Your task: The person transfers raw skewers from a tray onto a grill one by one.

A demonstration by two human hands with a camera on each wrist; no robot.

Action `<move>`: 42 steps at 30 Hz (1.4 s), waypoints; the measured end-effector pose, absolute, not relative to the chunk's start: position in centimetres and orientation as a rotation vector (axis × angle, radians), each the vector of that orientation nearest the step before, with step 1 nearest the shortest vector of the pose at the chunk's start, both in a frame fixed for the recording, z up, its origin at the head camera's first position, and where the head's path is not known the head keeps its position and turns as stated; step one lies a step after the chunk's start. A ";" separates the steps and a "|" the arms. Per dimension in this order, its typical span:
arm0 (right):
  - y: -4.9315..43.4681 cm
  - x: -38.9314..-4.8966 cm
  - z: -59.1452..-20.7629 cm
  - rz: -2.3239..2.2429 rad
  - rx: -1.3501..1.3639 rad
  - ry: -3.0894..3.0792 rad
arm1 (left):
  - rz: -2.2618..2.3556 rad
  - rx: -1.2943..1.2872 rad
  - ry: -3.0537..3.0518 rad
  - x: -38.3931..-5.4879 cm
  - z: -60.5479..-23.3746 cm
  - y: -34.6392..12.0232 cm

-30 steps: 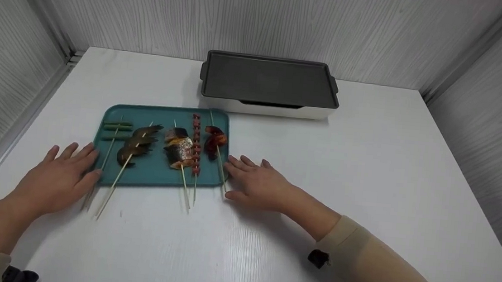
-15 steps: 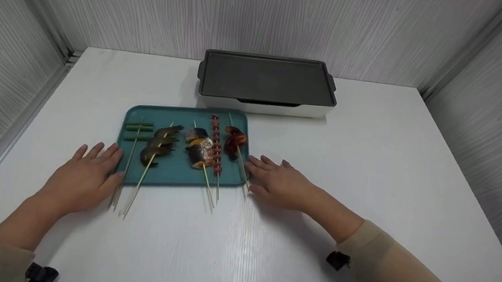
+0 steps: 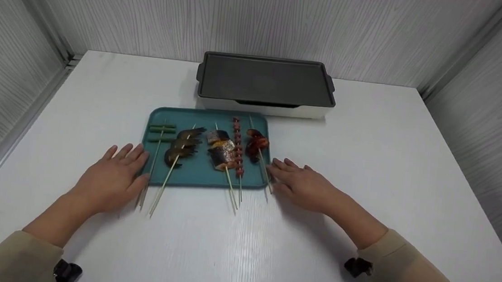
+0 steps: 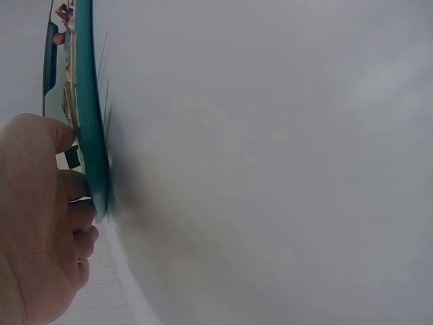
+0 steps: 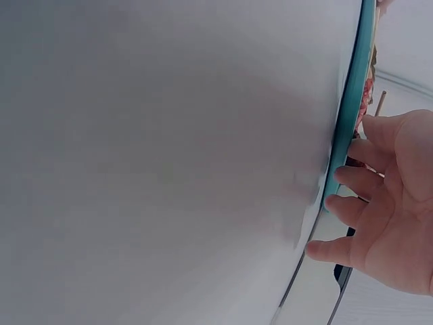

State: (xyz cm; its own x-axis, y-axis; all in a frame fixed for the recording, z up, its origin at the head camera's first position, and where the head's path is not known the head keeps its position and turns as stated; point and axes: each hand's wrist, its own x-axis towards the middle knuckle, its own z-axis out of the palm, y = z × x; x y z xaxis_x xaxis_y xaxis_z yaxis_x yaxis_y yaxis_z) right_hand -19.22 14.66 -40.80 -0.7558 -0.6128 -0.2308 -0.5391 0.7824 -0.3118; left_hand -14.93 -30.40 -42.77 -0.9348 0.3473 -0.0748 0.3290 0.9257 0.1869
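Observation:
A teal rectangular tray [image 3: 199, 173] lies on the white table, its back edge close to the grill's front. Across it lie skewers of green vegetable pieces [image 3: 163, 129], brown shrimp [image 3: 182, 145], fish chunks [image 3: 223, 156], small red pieces [image 3: 237, 140] and a glossy dark red food [image 3: 256, 145]. Several sticks stick out over the front edge. At the tray's left side rests my left hand [image 3: 113, 180], fingers extended along the rim. My right hand [image 3: 305, 187] touches the opposite side with spread fingers. Both wrist views show fingertips right at the tray's teal rim [image 5: 350, 101].
Behind the tray stands a tabletop grill with a flat black plate [image 3: 267, 81] and a white base [image 3: 281, 111]. Wood-grained panels [image 3: 153, 10] close off the back and both sides of the table [image 3: 389, 171].
The tray with its skewers has slid to the right across the table, both hands moving along with it at its sides. The grill has stayed in place.

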 end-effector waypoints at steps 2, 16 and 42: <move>15.3 -19.2 -40.7 -0.325 -0.870 2.657 | 0.265 0.535 2.976 -15.0 -42.8 -29.8; 19.2 -19.5 -41.2 -0.353 -0.789 2.701 | 0.299 0.612 2.968 -15.8 -42.8 -26.0; 25.0 -18.9 -40.8 -0.400 -0.633 2.746 | 0.215 0.742 2.919 -17.1 -43.0 -20.2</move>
